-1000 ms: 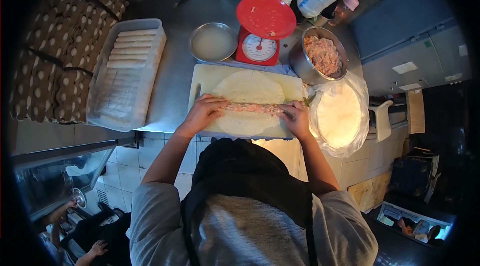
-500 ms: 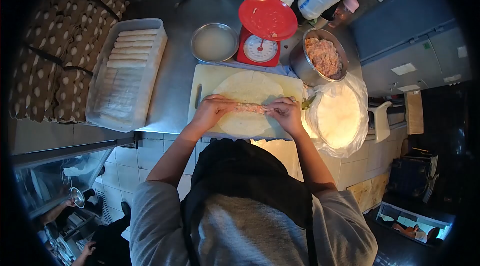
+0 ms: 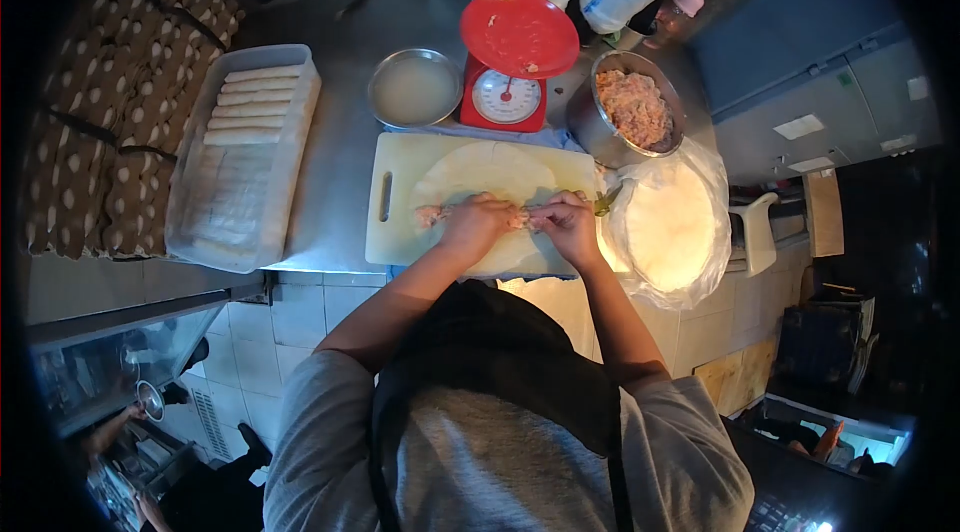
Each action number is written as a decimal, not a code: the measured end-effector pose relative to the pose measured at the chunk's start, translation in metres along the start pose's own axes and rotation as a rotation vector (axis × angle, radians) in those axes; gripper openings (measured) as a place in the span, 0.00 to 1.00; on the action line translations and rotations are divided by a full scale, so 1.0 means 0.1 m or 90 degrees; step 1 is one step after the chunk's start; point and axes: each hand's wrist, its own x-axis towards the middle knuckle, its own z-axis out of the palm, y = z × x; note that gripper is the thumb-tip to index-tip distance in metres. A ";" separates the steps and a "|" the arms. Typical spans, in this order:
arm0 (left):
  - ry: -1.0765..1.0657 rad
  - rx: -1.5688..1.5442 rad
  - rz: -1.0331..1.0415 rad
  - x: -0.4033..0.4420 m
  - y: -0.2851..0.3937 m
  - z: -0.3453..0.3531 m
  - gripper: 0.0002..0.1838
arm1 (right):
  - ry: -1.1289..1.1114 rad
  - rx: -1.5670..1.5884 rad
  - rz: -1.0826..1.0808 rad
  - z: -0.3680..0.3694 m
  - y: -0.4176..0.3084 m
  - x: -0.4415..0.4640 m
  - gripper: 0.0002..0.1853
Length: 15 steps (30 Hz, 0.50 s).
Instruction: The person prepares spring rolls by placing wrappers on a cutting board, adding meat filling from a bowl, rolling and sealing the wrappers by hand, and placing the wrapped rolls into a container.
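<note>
A round, thin wrapper (image 3: 480,164) lies flat on the cream cutting board (image 3: 379,240). Across it runs a strip of pinkish minced filling (image 3: 430,216), whose left end shows past my left hand. My left hand (image 3: 480,224) is closed over the middle of this strip, fingers pressed to it. Close beside it, my right hand (image 3: 566,224) pinches the right end of the filling. Fingers cover most of the strip between the two hands. At the board's right edge is a small green piece (image 3: 606,202), partly behind my right hand.
A plastic tub (image 3: 305,162) of white rolls (image 3: 250,117) stands left, beside egg trays (image 3: 95,172). Behind the board are a metal bowl (image 3: 415,89) and red scale (image 3: 505,107). A pot (image 3: 590,127) of minced filling and bagged wrappers (image 3: 672,227) are right. A co-worker's hand (image 3: 125,417) shows lower left.
My left hand has slid right along the filling, from its left end to near my right hand, uncovering that left end. The whole view has shifted slightly.
</note>
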 end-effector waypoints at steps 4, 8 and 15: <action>0.027 0.009 -0.012 0.09 0.14 0.15 0.20 | 0.039 0.012 -0.032 -0.09 -0.05 -0.01 0.17; 0.024 -0.016 -0.012 0.18 0.20 0.21 0.21 | 0.001 -0.021 0.021 -0.11 0.10 -0.11 0.21; -0.012 -0.051 -0.023 0.29 0.36 0.32 0.13 | 0.002 -0.097 0.013 -0.22 0.10 -0.18 0.21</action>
